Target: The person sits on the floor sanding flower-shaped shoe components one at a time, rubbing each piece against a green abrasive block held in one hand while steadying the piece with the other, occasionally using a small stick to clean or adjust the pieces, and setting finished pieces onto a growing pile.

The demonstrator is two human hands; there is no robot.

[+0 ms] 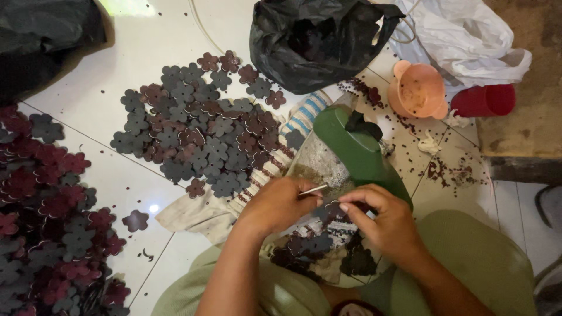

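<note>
My left hand (280, 203) pinches a thin pale stick (314, 189) that points right. My right hand (383, 219) holds a dark flower-shaped piece (335, 209) right beside the stick's tip. Both hands hover over my lap, where several more dark flower pieces (319, 246) lie on a striped cloth (295, 126). Just beyond the hands sits a green container (360, 153) with a dark lump on top.
A big spread of grey and maroon flower pieces (199, 126) covers the white tile floor, with another heap (47, 222) at the left. Behind are a black plastic bag (310, 41), a white bag (468, 35), an orange bowl (418, 90) and a red cup (485, 100).
</note>
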